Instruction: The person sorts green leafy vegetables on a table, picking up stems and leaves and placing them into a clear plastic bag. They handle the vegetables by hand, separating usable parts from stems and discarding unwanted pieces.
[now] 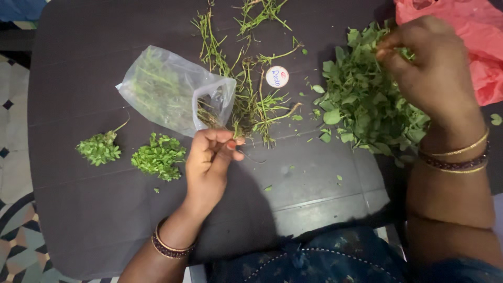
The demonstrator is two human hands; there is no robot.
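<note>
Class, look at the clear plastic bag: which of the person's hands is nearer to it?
Left. The left hand is just below the bag, at its open mouth; the right hand is far across the table, on the leafy pile.

You see a thin, clear, crinkled plastic bag on a dark, matt, faintly grained tabletop; at the far right corner, pink plastic sheeting looks glossy and creased.

Head camera looks steeply down, close over the dark table (single view).

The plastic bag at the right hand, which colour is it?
The plastic bag is pinkish red, seen in the head view.
</note>
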